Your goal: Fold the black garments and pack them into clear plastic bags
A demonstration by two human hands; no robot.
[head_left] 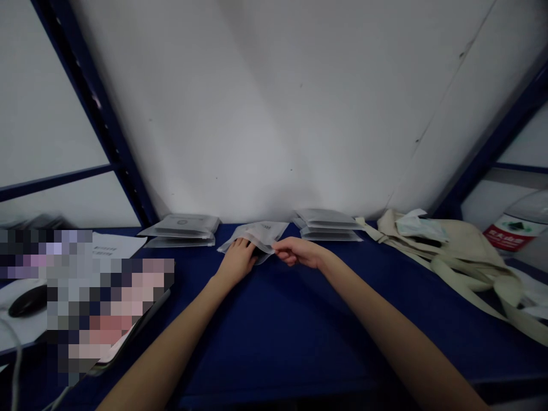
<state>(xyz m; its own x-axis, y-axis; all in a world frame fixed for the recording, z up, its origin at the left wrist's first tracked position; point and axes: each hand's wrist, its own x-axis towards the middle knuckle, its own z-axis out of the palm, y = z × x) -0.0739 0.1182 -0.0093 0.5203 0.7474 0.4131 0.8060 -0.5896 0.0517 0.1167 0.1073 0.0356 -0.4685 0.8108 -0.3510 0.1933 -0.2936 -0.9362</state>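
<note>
A frosted plastic zip bag lies at the back middle of the blue table, its near side gaping. My left hand has its fingers stretched into or under that near edge, with the thumb apart. The film partly covers the fingertips, so I cannot make out anything beneath them. At the bag's right corner, my right hand pinches the edge between thumb and fingers. Similar frosted bags are stacked on both sides, a left stack and a right stack.
A white wall rises behind the blue table. To the left are a black mouse, papers and a blurred-out flat item. At right lie a beige cloth bag with straps and a red-labelled bottle.
</note>
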